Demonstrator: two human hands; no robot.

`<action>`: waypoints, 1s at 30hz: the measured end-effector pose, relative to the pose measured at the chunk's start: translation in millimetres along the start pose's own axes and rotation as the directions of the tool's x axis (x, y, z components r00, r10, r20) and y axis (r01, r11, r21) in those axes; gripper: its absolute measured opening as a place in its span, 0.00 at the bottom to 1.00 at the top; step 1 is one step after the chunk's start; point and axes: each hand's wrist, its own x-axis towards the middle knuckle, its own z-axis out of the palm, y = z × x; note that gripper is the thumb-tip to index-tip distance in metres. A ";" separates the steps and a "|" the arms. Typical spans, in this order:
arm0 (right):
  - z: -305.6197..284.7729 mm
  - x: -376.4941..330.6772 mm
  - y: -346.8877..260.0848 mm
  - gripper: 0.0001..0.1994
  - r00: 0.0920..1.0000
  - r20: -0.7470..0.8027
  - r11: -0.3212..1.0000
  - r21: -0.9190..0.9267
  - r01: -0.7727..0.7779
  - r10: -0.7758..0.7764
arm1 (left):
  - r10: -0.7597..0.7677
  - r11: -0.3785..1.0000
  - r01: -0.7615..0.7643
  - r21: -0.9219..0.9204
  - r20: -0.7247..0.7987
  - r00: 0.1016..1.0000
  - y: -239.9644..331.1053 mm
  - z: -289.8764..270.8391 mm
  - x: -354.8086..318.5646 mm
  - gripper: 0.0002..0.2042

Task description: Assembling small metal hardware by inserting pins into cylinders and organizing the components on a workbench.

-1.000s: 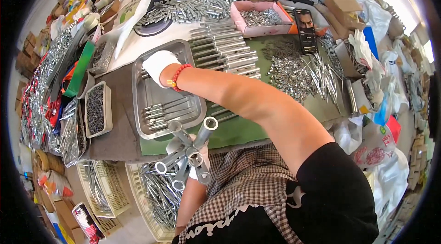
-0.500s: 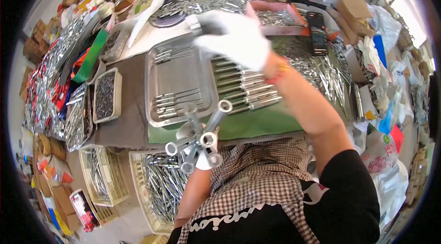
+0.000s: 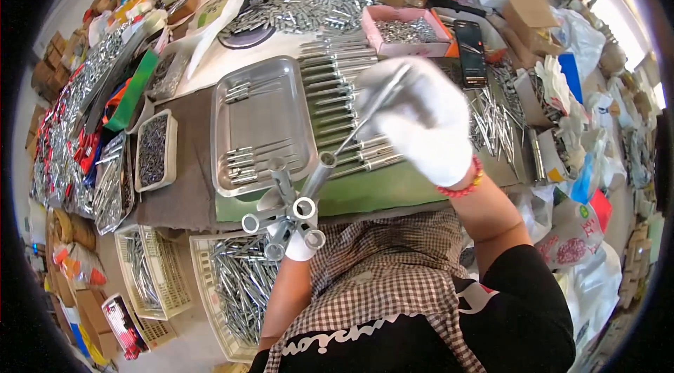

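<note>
My left hand (image 3: 300, 246), in a white glove, is closed round a fanned bunch of open-ended metal tubes (image 3: 321, 175). My gloved right hand (image 3: 428, 123), smeared by motion, grips a thin metal rod (image 3: 373, 107). The rod slants down to the left, its lower tip close to the mouth of the uppermost tube; whether it touches is unclear. Behind the tubes is a shallow metal tray (image 3: 261, 119) with slim metal pieces (image 3: 242, 164) in two groups. To its right, a row of metal rods with thicker ends (image 3: 330, 81) lies partly behind my right hand.
A green mat (image 3: 393, 187) covers the bench front. Around it are a bin of small dark parts (image 3: 156, 148), a pink box of small metal parts (image 3: 407, 30), a phone (image 3: 470, 53) and loose rods (image 3: 498, 120). Below stands a cream crate of metal rods (image 3: 242, 289).
My right hand has come from above the tray's far right corner toward me and to the right, with the rod now angled toward the tubes. My left hand still holds the tubes.
</note>
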 end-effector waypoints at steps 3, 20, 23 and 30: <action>13.0 -6.1 10.6 0.12 0.995 0.048 0.996 0.016 -0.084 0.083 | -0.033 0.999 0.032 -0.042 -0.025 0.999 0.7 5.6 3.3 0.08; 16.1 3.2 5.4 0.12 0.979 0.156 0.988 -0.108 -0.114 0.131 | 0.031 0.891 -0.054 0.451 0.057 0.998 36.6 5.1 0.3 0.23; 14.4 5.8 4.1 0.11 0.975 0.221 0.961 -0.271 0.056 0.006 | 0.145 0.929 -0.138 0.343 0.008 0.989 37.6 1.7 0.6 0.24; 17.6 7.3 9.4 0.11 0.970 0.175 0.985 -0.021 -0.169 0.170 | -0.028 0.990 0.025 0.142 0.020 0.999 53.3 5.9 1.7 0.22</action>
